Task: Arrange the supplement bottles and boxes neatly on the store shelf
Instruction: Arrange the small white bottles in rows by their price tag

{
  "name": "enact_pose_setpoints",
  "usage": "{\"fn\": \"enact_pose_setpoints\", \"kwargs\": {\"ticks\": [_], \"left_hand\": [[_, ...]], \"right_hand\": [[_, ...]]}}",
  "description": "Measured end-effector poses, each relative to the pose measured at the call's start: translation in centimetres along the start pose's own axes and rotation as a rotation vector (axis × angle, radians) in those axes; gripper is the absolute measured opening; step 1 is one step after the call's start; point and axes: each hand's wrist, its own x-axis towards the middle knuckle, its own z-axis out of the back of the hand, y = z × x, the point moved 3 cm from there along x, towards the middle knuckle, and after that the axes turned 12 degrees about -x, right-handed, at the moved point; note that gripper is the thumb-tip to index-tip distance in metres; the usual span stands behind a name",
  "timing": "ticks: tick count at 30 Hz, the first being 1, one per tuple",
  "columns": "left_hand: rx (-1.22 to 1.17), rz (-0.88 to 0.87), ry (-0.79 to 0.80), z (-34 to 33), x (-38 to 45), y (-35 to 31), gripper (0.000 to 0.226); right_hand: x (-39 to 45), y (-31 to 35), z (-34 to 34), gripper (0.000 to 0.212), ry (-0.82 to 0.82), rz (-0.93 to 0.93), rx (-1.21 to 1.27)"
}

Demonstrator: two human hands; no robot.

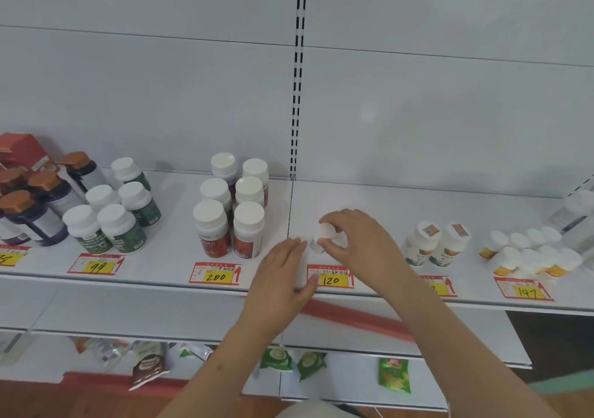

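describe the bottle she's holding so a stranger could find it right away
Find the black slotted upright splitting the shelf's back wall, then drop to the shelf just right of it, above the yellow 120 tag. The small white bottle there sits under the right hand; unlike its grouped neighbours, it stands alone.

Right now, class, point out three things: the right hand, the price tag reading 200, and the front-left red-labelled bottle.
right hand [352, 237], head view, back of the hand.
price tag reading 200 [216, 274], head view, its yellow panel.
front-left red-labelled bottle [210, 216], head view, its white cap.
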Motion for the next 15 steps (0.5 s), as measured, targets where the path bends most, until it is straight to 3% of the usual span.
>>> {"fn": "enact_pose_setpoints", "kwargs": {"ticks": [6, 15], "left_hand": [[0.075, -0.012, -0.018, -0.6, -0.1, 1.1, 0.061], [0.075, -0.022, -0.006, -0.7, -0.2, 1.2, 0.061]], "right_hand": [[0.7, -0.1, -1.1, 0.036, 0.045, 0.092, -0.205], [0.1, -0.6, -2.0, 0.039, 0.060, 0.090, -0.229]]}}
